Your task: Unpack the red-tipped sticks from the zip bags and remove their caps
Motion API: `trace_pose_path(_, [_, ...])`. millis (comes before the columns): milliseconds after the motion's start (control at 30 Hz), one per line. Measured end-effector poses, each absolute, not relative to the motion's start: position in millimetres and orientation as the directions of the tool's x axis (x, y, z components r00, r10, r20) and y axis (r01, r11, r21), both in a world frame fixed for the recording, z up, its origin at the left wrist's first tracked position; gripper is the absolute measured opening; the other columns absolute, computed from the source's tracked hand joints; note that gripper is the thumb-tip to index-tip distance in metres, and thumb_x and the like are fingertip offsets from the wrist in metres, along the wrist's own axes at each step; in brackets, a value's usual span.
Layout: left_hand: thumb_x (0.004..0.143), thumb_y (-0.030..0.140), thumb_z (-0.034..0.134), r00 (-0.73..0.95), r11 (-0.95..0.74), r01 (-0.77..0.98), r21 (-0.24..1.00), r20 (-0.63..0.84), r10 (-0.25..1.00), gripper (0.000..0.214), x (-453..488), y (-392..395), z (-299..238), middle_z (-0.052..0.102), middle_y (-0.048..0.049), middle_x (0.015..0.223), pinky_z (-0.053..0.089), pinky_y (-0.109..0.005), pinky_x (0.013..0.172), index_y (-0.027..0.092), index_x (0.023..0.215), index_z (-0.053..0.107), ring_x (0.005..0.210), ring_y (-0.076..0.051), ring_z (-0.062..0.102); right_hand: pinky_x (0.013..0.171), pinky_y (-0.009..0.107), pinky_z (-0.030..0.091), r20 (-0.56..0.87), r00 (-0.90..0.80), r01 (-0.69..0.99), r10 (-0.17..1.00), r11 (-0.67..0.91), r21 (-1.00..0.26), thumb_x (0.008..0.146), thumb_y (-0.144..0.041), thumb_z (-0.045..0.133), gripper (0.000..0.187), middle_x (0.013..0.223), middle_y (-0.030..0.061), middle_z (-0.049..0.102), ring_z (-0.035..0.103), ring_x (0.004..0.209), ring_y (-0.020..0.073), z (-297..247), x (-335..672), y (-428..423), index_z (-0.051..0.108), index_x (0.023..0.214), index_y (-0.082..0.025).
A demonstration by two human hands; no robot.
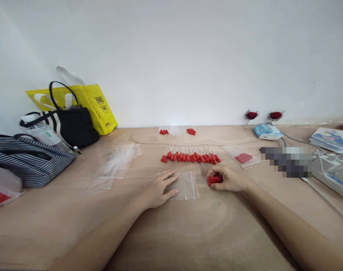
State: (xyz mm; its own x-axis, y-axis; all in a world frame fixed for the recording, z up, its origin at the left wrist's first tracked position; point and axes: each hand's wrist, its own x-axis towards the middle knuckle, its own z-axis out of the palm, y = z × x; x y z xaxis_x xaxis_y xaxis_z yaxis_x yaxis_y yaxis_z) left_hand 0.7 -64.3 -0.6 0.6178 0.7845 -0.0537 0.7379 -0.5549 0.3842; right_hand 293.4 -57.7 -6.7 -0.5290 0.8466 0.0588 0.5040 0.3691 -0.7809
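Observation:
My left hand (pixel 159 190) lies flat, fingers apart, on a small clear zip bag (pixel 185 185) with a red seal strip, pinning it to the wooden table (pixel 171 229). My right hand (pixel 227 179) is closed around a small bunch of red-bulbed droppers (pixel 213 180), their red ends at the bag's mouth. Behind the hands a row of several red-bulbed droppers (pixel 190 155) lies across the table.
A filled zip bag (pixel 243 157) lies right of the row; two more filled bags (pixel 177 131) sit by the wall. Empty clear bags (pixel 115 165) lie to the left. Striped, black and yellow bags (pixel 72 113) stand at far left. Power strips, cables and booklets (pixel 329 158) crowd the right.

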Motion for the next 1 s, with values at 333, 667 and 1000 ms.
trace_pose_path(333, [0.082, 0.052, 0.036, 0.542, -0.471, 0.801, 0.369, -0.112, 0.833, 0.057, -11, -66, 9, 0.024, -0.0070, 0.141, 0.024, -0.039, 0.103, 0.020, 0.129, 0.035, 0.128, -0.023, 0.022, 0.053, 0.020, 0.039, 0.100, -0.535, 0.524, 0.839, 0.422, -0.740, 0.063, -0.015, 0.053, 0.015, 0.067, -0.0027, 0.054, 0.049, 0.058, 0.0084, -9, 292, -56, 0.054, 0.078, -0.018])
trace_pose_path(667, [0.082, 0.052, 0.036, 0.529, -0.467, 0.810, 0.354, -0.100, 0.843, 0.054, -17, -63, 8, 0.026, -0.0066, 0.140, 0.026, -0.039, 0.102, 0.023, 0.128, 0.036, 0.126, -0.023, 0.026, 0.052, 0.023, 0.043, 0.093, -0.315, 0.398, 0.944, 0.221, -0.890, 0.063, -0.035, 0.062, 0.021, 0.066, 0.0012, 0.062, 0.054, 0.057, 0.0110, -10, 305, -51, 0.062, 0.072, -0.016])
trace_pose_path(1000, [0.082, 0.053, 0.034, 0.519, -0.458, 0.815, 0.354, -0.096, 0.849, 0.056, -17, -63, 7, 0.027, -0.0072, 0.139, 0.026, -0.039, 0.101, 0.022, 0.129, 0.035, 0.126, -0.024, 0.028, 0.056, 0.029, 0.047, 0.280, 0.369, 0.342, 0.886, 0.151, -0.927, 0.060, -0.044, 0.062, 0.038, 0.065, 0.0058, 0.064, 0.058, 0.057, 0.0157, -23, 325, -23, 0.062, 0.081, -0.013])
